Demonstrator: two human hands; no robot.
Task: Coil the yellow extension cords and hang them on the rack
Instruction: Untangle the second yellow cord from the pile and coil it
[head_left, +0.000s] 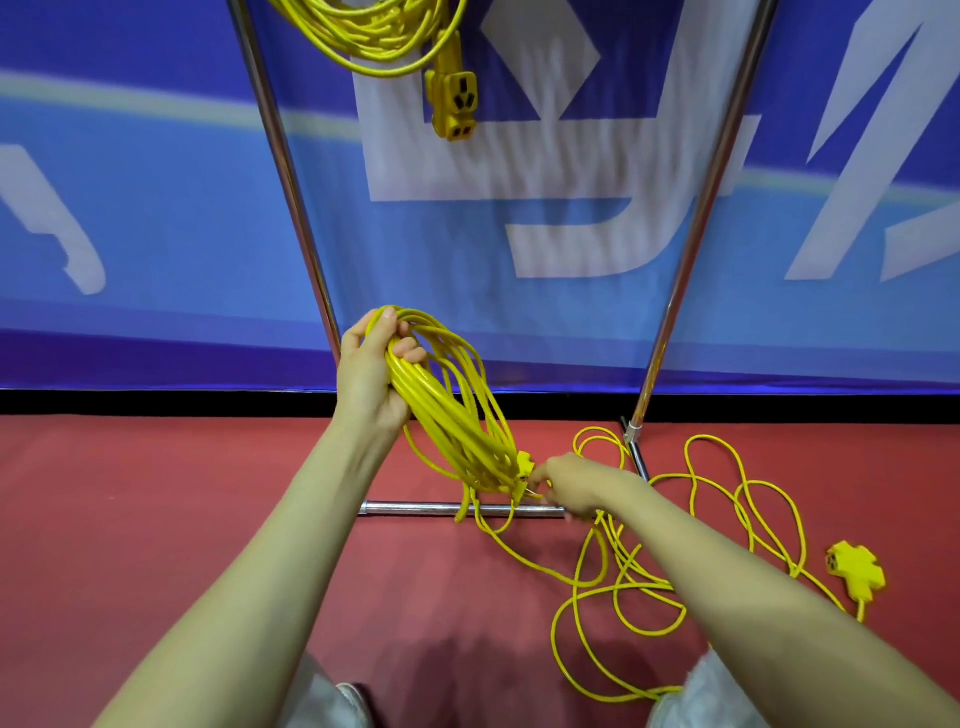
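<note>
My left hand (371, 371) grips the top of a coil of yellow extension cord (457, 415), which hangs slanting down to the right. At the coil's lower end my right hand (569, 486) pinches the cord beside its yellow plug (523, 464). More yellow cord (623, 577) lies in loose loops on the red floor at the right, ending in a yellow multi-socket head (854, 566). Another coiled yellow cord (374, 36) hangs at the top of the chrome rack (291, 182), with its socket block (454, 104) dangling below.
The rack's two chrome uprights slant up left and right, and its base bar (415, 508) lies on the red floor (156, 493) under the coil. A blue banner wall (156, 208) stands right behind the rack. My knees show at the bottom edge.
</note>
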